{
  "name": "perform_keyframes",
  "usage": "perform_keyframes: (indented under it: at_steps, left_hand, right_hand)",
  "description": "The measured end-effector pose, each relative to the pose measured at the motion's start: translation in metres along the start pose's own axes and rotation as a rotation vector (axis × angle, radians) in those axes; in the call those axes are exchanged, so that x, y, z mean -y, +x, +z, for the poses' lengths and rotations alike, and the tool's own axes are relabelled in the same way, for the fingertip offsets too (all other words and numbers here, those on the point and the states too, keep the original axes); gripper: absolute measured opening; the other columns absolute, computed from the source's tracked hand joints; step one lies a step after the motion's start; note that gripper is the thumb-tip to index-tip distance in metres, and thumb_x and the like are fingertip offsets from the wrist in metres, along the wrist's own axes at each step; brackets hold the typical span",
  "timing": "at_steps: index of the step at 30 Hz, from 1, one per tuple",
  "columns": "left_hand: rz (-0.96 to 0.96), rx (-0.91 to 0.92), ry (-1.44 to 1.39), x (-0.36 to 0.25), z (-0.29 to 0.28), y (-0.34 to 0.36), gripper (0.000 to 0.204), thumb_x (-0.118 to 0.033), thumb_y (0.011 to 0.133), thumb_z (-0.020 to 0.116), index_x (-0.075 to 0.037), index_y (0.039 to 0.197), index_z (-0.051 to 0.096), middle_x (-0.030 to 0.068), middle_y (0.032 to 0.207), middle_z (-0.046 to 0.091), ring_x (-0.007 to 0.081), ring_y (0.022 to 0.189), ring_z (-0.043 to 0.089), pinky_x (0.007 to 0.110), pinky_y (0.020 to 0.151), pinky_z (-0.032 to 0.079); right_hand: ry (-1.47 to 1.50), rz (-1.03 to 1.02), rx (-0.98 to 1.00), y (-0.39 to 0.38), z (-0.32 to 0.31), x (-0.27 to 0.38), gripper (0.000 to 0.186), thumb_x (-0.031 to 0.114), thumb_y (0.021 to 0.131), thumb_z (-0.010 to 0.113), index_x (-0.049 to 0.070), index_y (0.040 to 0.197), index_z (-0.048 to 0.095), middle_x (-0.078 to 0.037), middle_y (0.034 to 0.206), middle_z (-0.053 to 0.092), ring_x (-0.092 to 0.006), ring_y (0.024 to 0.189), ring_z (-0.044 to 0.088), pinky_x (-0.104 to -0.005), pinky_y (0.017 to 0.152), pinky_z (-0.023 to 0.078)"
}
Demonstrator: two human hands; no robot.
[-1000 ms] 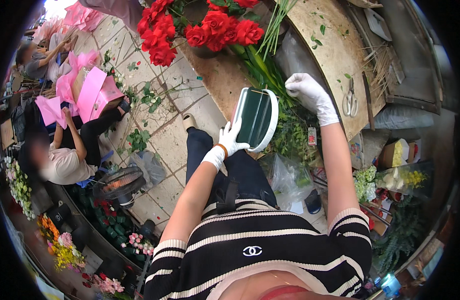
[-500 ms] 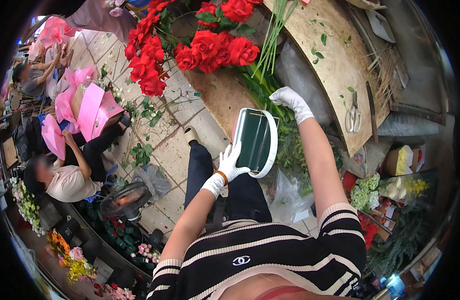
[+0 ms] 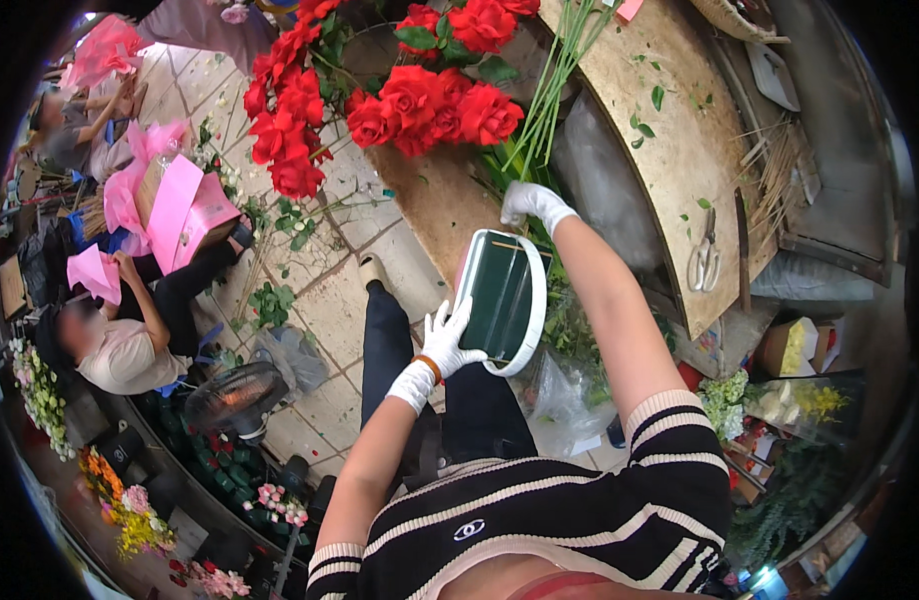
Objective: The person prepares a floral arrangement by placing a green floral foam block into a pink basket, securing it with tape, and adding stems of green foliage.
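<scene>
My left hand, in a white glove, grips the lower edge of a white-rimmed tray of dark green floral foam and holds it tilted up in front of me. A thin stick lies across the top of the foam. My right hand, also gloved in white, reaches past the tray's upper edge into a bundle of green stems. Those stems belong to red roses lying on the wooden bench.
Scissors and loose sticks lie on the bench at right. A person sits at left among pink wrapping paper. A small fan, flower buckets and cut leaves sit on the tiled floor.
My right hand has moved up and left from beside the tray into the stems. The view has shifted, so the tray and roses sit lower in the picture.
</scene>
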State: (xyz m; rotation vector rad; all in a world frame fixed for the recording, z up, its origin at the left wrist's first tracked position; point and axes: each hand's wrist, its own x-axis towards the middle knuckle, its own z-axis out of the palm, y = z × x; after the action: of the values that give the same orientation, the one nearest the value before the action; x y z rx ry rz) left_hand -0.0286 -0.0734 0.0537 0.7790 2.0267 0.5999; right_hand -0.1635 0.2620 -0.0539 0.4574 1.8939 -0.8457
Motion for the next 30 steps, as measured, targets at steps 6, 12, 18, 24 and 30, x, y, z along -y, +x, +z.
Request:
perform_keyframes:
  at_steps: [6,12,18,24,30]
  left_hand:
    - [0.004,-0.038,0.007,0.010,0.006,0.000,0.119,-0.045,0.056,0.084,-0.015,0.149,0.015,0.0129,0.149,0.029,0.0390,0.139,0.018,0.057,0.111,0.012]
    - [0.258,-0.186,-0.196,-0.001,-0.006,-0.009,0.117,-0.030,0.060,0.083,-0.009,0.149,0.010,0.0232,0.149,0.022,0.0394,0.139,0.016,0.056,0.108,0.022]
    - [0.273,-0.037,0.486,-0.032,-0.026,-0.024,0.108,-0.021,0.059,0.080,-0.007,0.147,0.019,0.0172,0.154,0.009,0.0342,0.142,0.010,0.059,0.108,0.021]
    - [0.230,-0.274,0.574,-0.011,0.016,-0.005,0.062,-0.005,0.088,0.042,-0.011,0.147,0.023,0.0051,0.155,0.016,0.0220,0.142,0.017,0.055,0.112,0.015]
    - [0.288,-0.329,0.600,-0.005,0.022,-0.006,0.065,-0.012,0.087,0.048,-0.012,0.147,0.024,0.0050,0.155,0.014,0.0233,0.142,0.017,0.057,0.111,0.016]
  right_hand:
    - [-0.213,-0.234,-0.230,-0.085,0.003,0.076,0.018,0.015,0.066,0.071,0.002,0.078,0.066,-0.009,0.072,0.066,-0.0194,0.066,0.061,-0.0347,0.062,0.048]
    - [0.140,-0.300,-0.564,-0.221,0.026,0.113,0.022,0.024,0.074,0.064,0.007,0.088,0.064,-0.011,0.081,0.066,-0.0250,0.077,0.063,-0.0361,0.070,0.049]
    - [0.291,-0.313,-0.952,-0.309,0.097,0.132,0.020,0.022,0.077,0.067,0.006,0.087,0.061,-0.004,0.060,0.053,-0.0147,0.056,0.052,-0.0318,0.055,0.043]
    - [0.442,-0.205,-1.329,-0.321,0.215,0.155,0.017,0.018,0.078,0.069,0.008,0.083,0.057,-0.002,0.054,0.049,-0.0148,0.047,0.048,-0.0316,0.049,0.039]
    - [0.710,-0.112,-1.402,-0.305,0.303,0.143,0.015,0.011,0.078,0.068,0.008,0.084,0.054,-0.001,0.053,0.046,-0.0136,0.048,0.046,-0.0306,0.049,0.037]
